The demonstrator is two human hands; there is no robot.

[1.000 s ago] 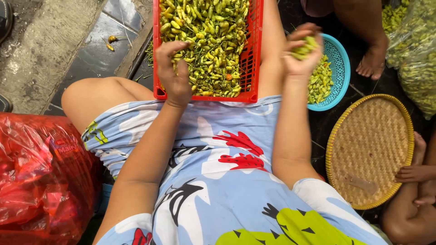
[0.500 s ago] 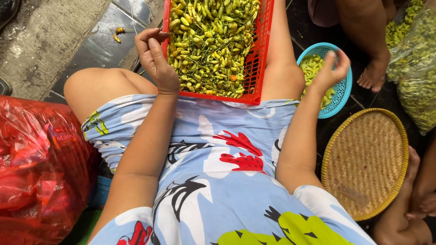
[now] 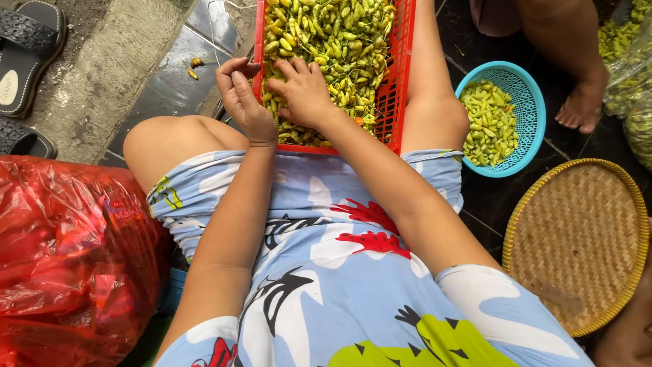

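Between the person's knees, seen from the head camera, a red plastic crate (image 3: 401, 75) rests on the lap, heaped with small green and yellow chili peppers (image 3: 333, 41). At the crate's near left corner the left hand (image 3: 241, 102) hovers over the rim, its fingertips pressed together as if pinching something small; what sits between them is too small to tell. The right hand (image 3: 302, 92) lies palm down on the pile just inside the near edge, fingers spread and slightly curled among the peppers, gripping nothing that shows.

Right of the crate, on the dark wet floor, stands a blue basket (image 3: 533, 95) partly filled with green peppers, just beside the person's knee. A round woven tray (image 3: 577, 238) lies nearer, toward the floor's right edge, and another person's bare foot (image 3: 584, 105) rests just beyond the basket. At the left a bulging red plastic bag (image 3: 68, 258) leans against the thigh, black sandals (image 3: 27, 61) lie at the top left corner, and two stray peppers (image 3: 195, 66) sit on the tiles.

As I judge it, the crate is only propped on the legs, so a shift of a knee could tip it and spill peppers onto the wet tiles; chili juice on bare fingers could also sting.
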